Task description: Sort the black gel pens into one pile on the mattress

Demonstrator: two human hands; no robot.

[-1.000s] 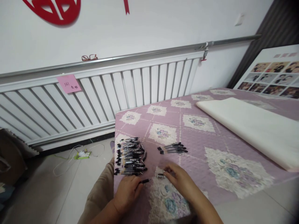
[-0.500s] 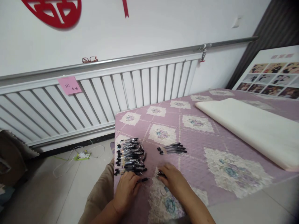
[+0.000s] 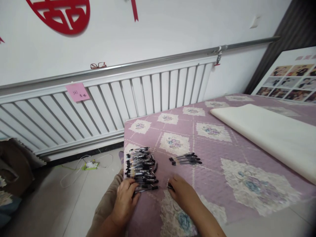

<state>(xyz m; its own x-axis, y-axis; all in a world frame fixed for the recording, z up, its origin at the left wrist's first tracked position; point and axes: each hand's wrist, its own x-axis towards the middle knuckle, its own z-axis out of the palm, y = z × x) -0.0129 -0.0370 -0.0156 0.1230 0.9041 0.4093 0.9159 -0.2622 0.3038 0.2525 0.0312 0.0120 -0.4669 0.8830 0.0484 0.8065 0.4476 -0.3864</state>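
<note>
A pile of several black-capped pens (image 3: 140, 166) lies at the near left corner of the purple patterned bedspread (image 3: 212, 151). A smaller row of pens (image 3: 185, 158) lies to its right. My left hand (image 3: 125, 199) rests at the pile's near edge, fingers curled on a pen (image 3: 147, 188) that points right. My right hand (image 3: 180, 192) lies just to the right, fingers closed on a small dark pen part (image 3: 170, 186) that is mostly hidden.
A rolled white sheet (image 3: 269, 135) lies across the bed at the right. A white radiator (image 3: 103, 108) with a pink note (image 3: 77, 92) and red glasses (image 3: 98, 65) lines the wall. Cables (image 3: 86, 164) lie on the floor. A photo board (image 3: 291, 77) leans at far right.
My left hand drew back toward the pile with its pen. My right hand moved slightly left and nearer to me. The camera shifted a little.
</note>
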